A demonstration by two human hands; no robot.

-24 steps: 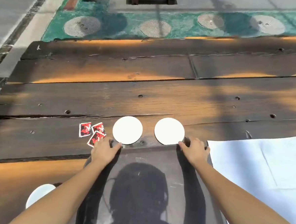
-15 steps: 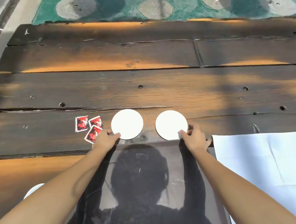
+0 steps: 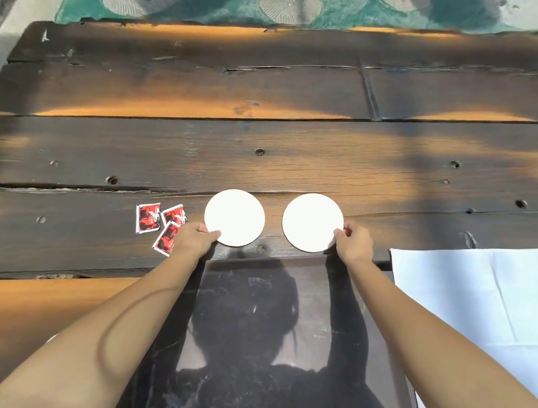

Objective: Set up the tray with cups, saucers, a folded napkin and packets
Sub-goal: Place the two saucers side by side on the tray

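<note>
Saucers, two flat white round discs, are laid side by side on the dark plank desk (image 3: 264,165), just beyond the far edge of the dark rectangular tray (image 3: 266,273), on which nothing has yet been set. The left saucer (image 3: 235,217) is pinched at its near-left rim by the left hand (image 3: 195,240); the thumb is laid on top, and the other fingers are curled out of sight below. The right saucer (image 3: 312,222) is pinched in the same way at its near-right rim by the right hand (image 3: 354,245).

Both saucers are judged to be light, thin and stiff. Whether they are brittle cannot be told. Because they lie flush on the wood, little room is left beneath them, so the rim is best tipped up or drawn over the tray's edge before a full hold is taken. A smooth face may slip under a thumb alone, so support from below is advised.

Three red-and-black square packets (image 3: 147,217) are clustered just left of the left hand. The large white unfolded napkin (image 3: 477,298) is spread beside the tray on the right.

Compared with 0.8 s ago, the hands have been moved forward from the tray's far corners onto the saucer rims. The saucers, packets and napkin have been left where they were.
</note>
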